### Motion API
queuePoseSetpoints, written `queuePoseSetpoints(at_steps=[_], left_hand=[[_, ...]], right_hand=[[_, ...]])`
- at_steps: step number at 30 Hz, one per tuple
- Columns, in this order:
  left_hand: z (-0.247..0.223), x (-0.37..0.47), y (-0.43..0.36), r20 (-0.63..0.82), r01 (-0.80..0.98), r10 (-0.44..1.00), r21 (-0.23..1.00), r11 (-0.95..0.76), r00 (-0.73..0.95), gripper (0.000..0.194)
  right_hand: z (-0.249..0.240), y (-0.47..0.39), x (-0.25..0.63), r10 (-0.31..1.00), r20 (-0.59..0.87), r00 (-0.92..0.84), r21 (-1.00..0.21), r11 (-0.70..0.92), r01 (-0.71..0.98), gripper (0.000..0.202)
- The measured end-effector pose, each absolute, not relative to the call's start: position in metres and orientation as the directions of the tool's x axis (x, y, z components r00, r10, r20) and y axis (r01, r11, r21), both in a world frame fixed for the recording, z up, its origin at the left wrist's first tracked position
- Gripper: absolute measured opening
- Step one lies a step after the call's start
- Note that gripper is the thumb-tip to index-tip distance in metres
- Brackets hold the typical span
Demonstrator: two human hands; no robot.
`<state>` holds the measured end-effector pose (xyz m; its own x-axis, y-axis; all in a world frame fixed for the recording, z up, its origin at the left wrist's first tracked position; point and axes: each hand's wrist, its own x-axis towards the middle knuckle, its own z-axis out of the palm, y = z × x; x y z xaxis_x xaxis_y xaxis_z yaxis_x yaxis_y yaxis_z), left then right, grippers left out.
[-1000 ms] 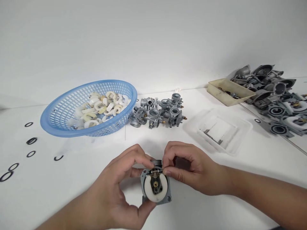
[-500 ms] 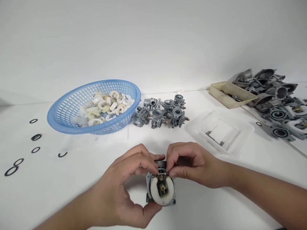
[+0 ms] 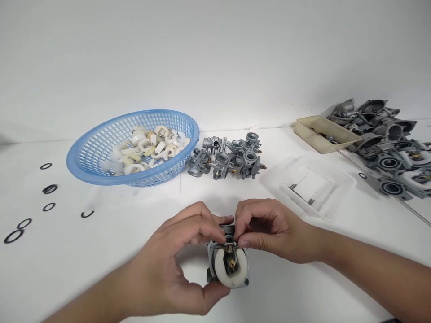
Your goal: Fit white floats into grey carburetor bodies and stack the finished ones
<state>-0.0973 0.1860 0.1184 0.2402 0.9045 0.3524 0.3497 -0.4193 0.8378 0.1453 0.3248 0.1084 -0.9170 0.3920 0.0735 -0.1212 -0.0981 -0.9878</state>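
A metal carburetor body [image 3: 211, 255] stands on the table in front of me, its open side facing the camera. Inside it sits a white C-shaped float [image 3: 232, 280] around a brass jet [image 3: 232, 264]. My left hand [image 3: 182, 255] grips the body, thumb at the lower left edge and fingers at the top. The fingers of my right hand [image 3: 266, 226] pinch at the upper right, by the float's hinge. A thin pin [image 3: 230, 243] crosses the hinge between both hands' fingertips; its right end is hidden by the fingers.
A blue basket [image 3: 76, 163] of white floats stands at the back left. Several carburetor bodies [image 3: 222, 159] lie behind my hands. At the right are a clear tray [image 3: 346, 184] with pins, a yellowish tray [image 3: 311, 137] and piled carburetors [image 3: 392, 132]. Black rings [image 3: 50, 189] lie at the left.
The carburetor body and float have shifted slightly right in view, and the float looks slightly turned. Both hands keep nearly the same hold.
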Motion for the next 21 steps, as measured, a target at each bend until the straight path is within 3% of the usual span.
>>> queuePoseSetpoints(at_steps=[6, 13, 21], left_hand=[[0.1193, -0.0983, 0.1864, 0.337, 0.304, 0.907, 0.863, -0.405, 0.252, 0.061], [0.1211, -0.1034, 0.1873, 0.305, 0.292, 0.912, 0.877, -0.381, 0.275, 0.053], [0.1209, -0.1047, 0.1876, 0.302, 0.302, 0.908, 0.872, -0.386, 0.290, 0.052]], right_hand=[[0.1087, 0.3228, 0.1473, 0.394, 0.020, -0.919, -0.990, -0.122, -0.074, 0.018], [0.1123, 0.3230, 0.1467, 0.357, 0.019, -0.934, -0.976, -0.198, -0.096, 0.010], [0.1140, 0.3241, 0.1483, 0.345, 0.017, -0.938, -0.985, -0.157, -0.075, 0.014]])
